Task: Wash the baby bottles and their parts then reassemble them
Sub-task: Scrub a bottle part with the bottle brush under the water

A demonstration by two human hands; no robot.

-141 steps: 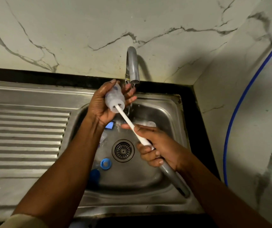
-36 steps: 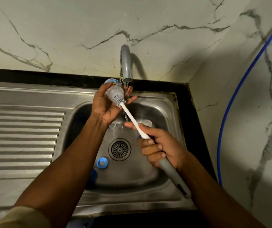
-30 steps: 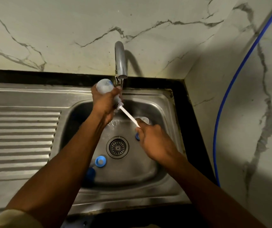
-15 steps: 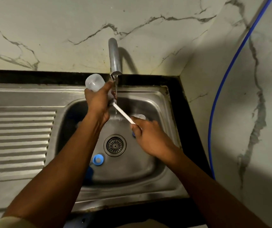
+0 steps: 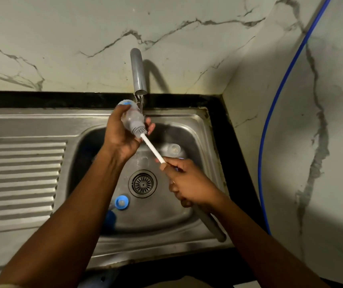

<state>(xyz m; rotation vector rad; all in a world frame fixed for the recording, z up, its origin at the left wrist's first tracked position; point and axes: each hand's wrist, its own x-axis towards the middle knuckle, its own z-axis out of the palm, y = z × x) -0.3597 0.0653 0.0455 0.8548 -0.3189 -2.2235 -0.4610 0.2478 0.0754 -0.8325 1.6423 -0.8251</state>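
The sink lies below my hands, with the tap just above my left hand, which is wrapped round the bottle under the water. My right hand grips the brush, bristles at the bottle's mouth. I should push deep and twist slowly.

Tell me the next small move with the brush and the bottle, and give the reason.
Probably draw the brush clear with the right hand, so the left hand can turn the bottle mouth-up under the tap. The bristles already sit at the bottle's mouth, which points down, away from the running water.
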